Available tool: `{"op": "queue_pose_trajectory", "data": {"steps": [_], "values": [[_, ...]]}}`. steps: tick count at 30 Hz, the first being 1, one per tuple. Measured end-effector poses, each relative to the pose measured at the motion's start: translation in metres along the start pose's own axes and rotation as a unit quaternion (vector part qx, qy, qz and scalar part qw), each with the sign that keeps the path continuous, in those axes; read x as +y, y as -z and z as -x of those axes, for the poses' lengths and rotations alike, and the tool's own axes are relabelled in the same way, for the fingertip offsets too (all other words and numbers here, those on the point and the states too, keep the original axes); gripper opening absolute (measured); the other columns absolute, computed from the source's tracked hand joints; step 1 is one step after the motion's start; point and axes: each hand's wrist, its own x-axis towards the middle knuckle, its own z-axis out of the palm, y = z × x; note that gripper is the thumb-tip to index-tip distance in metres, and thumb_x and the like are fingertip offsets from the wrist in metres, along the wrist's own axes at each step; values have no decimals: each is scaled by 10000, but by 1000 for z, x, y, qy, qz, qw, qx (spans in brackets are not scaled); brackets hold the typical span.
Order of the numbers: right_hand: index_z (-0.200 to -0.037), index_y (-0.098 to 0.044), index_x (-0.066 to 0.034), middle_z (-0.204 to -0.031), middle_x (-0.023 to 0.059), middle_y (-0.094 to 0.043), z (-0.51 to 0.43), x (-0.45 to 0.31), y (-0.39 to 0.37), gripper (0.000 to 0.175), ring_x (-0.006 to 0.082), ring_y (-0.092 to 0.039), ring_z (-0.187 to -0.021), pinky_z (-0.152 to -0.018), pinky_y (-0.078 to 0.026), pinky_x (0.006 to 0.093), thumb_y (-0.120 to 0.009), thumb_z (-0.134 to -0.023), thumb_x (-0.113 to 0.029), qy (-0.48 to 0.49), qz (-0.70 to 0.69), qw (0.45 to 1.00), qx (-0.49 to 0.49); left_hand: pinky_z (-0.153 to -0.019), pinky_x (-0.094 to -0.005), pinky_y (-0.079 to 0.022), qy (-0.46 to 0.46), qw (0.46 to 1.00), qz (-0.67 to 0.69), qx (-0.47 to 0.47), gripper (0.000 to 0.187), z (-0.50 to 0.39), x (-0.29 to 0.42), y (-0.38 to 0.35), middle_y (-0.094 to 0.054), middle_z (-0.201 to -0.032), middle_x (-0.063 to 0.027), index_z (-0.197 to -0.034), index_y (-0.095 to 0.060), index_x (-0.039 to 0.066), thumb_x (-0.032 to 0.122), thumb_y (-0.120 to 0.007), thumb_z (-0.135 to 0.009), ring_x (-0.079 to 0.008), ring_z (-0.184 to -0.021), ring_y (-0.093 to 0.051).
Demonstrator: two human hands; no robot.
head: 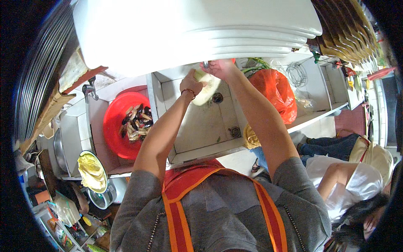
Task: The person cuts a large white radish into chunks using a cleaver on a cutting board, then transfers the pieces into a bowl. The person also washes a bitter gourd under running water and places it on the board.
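Observation:
My left hand (191,84) grips the left side of a large, smooth, pale green-white vegetable (206,91), whose exact kind I cannot tell. The vegetable is over a tiled sink basin (196,135), left of a dark round drain (217,98). My right hand (221,68) is blurred at the vegetable's upper right end, its fingers beside a small metal fitting (206,64), perhaps a tap spout. Whether those fingers close on anything is unclear. White stacked plates or trays (236,34) overhead hide the far part of the sink.
In the left basin, a red plastic tub (111,129) holds dark and pale food pieces (137,123). A bowl of cabbage (93,171) stands front left, near a tap (90,89). An orange-red plastic bag (274,94) and coiled wire (296,75) lie right. A person (346,179) is at right.

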Motion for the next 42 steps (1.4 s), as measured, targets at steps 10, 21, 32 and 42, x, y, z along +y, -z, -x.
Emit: {"op": "queue_pose_trajectory", "data": {"steps": [10, 21, 32, 42], "values": [[-1163, -550, 6, -1054, 98, -620, -10, 8, 12, 434, 190, -568, -936, -846, -447, 304, -523, -901, -339, 151, 398, 899, -104, -852, -372, -490, -90, 995, -22, -38, 684, 2, -12, 32, -660, -1051, -109, -1213, -529, 82, 316, -806, -633, -261, -964, -629], [-1040, -604, -81, -927, 139, -657, 26, 16, 67, 541, 310, -627, -871, -761, -492, 392, -815, -575, -257, 262, 665, 700, 1, -784, -377, -481, -309, 946, -98, 9, 439, -4, 32, 19, -666, -897, -93, -1015, -628, 81, 373, -725, -702, -298, -845, -626], [-873, -667, -21, -798, 53, -666, 39, 26, 60, 336, 168, -625, -719, -642, -491, 311, -796, -615, -192, 188, 436, 877, 70, -672, -373, -497, -121, 977, 70, 159, 494, -14, -6, -12, -655, -859, -142, -1035, -612, 81, 531, -542, -843, -273, -771, -643], [-1020, -628, 2, -952, 97, -644, 4, 32, 58, 379, 253, -631, -840, -706, -522, 406, -735, -671, -97, 65, 94, 991, 63, -871, -406, -504, 161, 642, 750, -11, 438, 16, -22, -61, -603, -1111, -131, -1204, -514, 6, 228, -639, -847, -299, -996, -598]]}}
